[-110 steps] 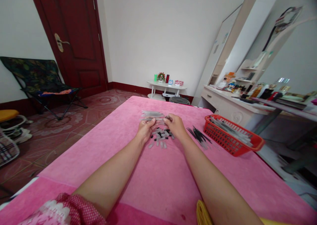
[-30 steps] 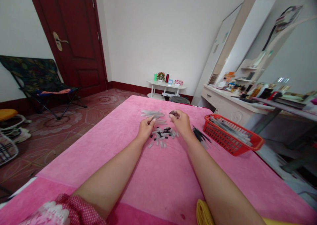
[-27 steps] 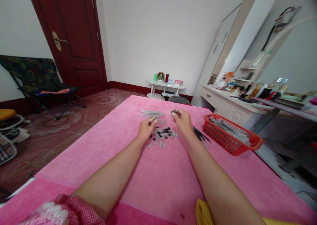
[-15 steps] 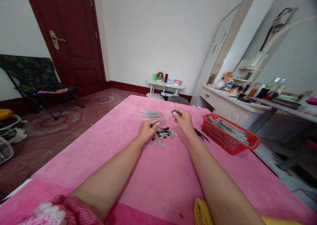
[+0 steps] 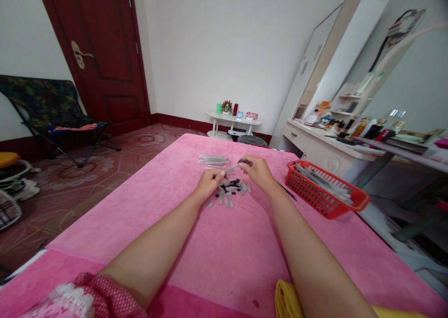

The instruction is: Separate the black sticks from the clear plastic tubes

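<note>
Between my hands is a slim, translucent grey pen barrel (image 5: 232,168). My left hand (image 5: 209,182) is closed around its near end. At its other end my right hand (image 5: 255,168) pinches with thumb and fingertips, and a small dark piece shows there, too small to name surely. Just below lies a loose pile of short clear and black pieces that look like pen caps (image 5: 227,192). Behind my left hand, more grey barrels (image 5: 213,159) lie side by side. Thin black sticks (image 5: 287,192) are partly hidden by my right forearm.
A red plastic basket (image 5: 315,197) filled with long grey pieces stands at the right edge of the pink-covered table (image 5: 140,224). A folded yellow cloth (image 5: 287,299) lies near my right forearm. Beyond the table are a dressing table (image 5: 315,143) and a folding chair (image 5: 59,108).
My right hand has shifted slightly left, closer to my left hand, bringing the dark piece up to the barrel's end. The pile and basket look unchanged.
</note>
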A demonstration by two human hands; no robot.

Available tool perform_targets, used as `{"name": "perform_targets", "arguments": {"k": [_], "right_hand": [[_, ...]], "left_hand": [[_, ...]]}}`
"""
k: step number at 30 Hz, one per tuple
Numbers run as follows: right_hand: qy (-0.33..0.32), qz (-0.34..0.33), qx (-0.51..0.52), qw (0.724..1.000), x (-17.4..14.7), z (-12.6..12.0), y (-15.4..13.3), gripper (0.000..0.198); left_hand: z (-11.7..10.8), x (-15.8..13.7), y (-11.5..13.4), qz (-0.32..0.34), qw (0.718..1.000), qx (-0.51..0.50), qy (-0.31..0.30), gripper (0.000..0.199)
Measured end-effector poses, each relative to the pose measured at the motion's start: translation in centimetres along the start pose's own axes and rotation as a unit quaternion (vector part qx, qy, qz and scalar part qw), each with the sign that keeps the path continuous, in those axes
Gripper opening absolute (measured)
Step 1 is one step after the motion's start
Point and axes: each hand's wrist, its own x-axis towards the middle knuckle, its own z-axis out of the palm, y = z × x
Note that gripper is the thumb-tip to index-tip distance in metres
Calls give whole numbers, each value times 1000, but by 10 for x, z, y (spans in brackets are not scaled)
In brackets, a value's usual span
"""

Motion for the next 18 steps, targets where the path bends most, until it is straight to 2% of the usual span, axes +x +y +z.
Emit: {"name": "perform_targets", "arguments": {"k": [4, 11, 14, 18], "right_hand": [[-2, -4, -57, 998, -1, -3, -6, 17], [17, 6, -87, 996, 0, -3, -15, 21], [14, 39, -130, 991, 1, -3, -16, 21], [-2, 88, -184, 979, 2, -5, -19, 22]], "left_hand": [[0, -1, 3, -19, 1000, 8, 21, 21], [8, -4, 5, 2, 994, 46, 102, 9], [8, -9, 14, 5, 983, 148, 105, 16], [8, -16, 28, 12, 954, 284, 101, 23]]}}
